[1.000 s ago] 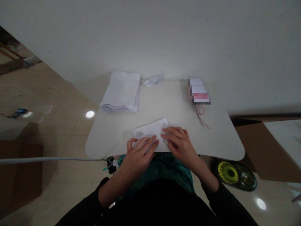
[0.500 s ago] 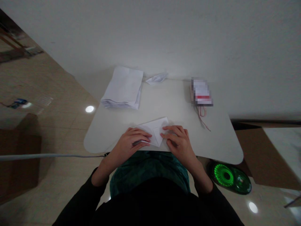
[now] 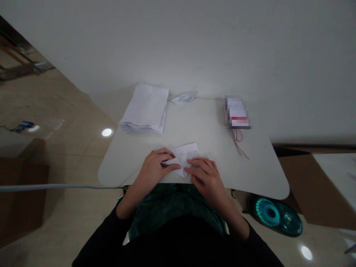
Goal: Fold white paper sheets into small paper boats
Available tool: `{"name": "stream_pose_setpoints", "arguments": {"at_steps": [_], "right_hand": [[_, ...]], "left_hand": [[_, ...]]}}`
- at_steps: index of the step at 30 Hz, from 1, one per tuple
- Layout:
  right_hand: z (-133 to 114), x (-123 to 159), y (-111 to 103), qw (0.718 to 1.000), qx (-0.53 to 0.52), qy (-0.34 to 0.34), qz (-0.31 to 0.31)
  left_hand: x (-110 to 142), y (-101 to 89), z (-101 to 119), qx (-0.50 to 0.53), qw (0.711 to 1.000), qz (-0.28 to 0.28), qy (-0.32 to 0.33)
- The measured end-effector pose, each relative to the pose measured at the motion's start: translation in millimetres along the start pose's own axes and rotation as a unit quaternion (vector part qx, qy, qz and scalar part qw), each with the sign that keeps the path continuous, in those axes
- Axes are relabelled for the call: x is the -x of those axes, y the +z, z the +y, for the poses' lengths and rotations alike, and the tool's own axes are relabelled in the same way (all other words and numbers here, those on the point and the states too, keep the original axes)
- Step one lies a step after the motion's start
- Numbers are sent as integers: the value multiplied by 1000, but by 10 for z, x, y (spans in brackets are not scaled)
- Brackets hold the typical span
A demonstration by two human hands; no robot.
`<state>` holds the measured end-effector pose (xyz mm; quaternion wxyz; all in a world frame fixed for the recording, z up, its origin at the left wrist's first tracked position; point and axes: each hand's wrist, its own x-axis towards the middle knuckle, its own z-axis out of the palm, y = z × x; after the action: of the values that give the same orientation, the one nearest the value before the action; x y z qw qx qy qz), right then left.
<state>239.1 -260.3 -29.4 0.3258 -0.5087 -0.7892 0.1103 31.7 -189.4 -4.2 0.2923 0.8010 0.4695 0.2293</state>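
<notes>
A white sheet of folded paper [image 3: 185,149] lies near the front edge of the white table [image 3: 217,146]. On its left side, my left hand [image 3: 158,165] pinches a raised flap between thumb and fingers. From the right, my right hand [image 3: 204,174] has its bent fingers on the paper, holding the right part down against the table. A small folded corner shows between both hands. The fingers hide the paper's outer left and right parts.
A stack of white paper [image 3: 147,107] stands at the back left, beside a folded paper boat [image 3: 185,97]. A blurred box [image 3: 237,113] with a pink cord [image 3: 238,139] is at the back right. A lit fan-like device [image 3: 268,212] and a cardboard box [image 3: 314,185] are off the right side.
My left hand has lifted a flap on the paper's left side. The right hand's fingers have shifted slightly left over the paper. The device's light went from green to teal.
</notes>
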Motion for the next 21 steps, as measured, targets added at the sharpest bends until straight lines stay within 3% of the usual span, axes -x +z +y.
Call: {"name": "stream_pose_setpoints", "arguments": {"at_steps": [4,9,21], "right_hand": [[-6,9,-9,1000,7,-18,-7],[-8,24,-14,1000,5,-17,-14],[-7,84,-50,998,33,-35,-38]], "left_hand": [[-26,-18,13,24,999,22,-5],[-7,-65,-40,51,999,7,9],[-63,-66,-39,41,998,-14,-39]]}}
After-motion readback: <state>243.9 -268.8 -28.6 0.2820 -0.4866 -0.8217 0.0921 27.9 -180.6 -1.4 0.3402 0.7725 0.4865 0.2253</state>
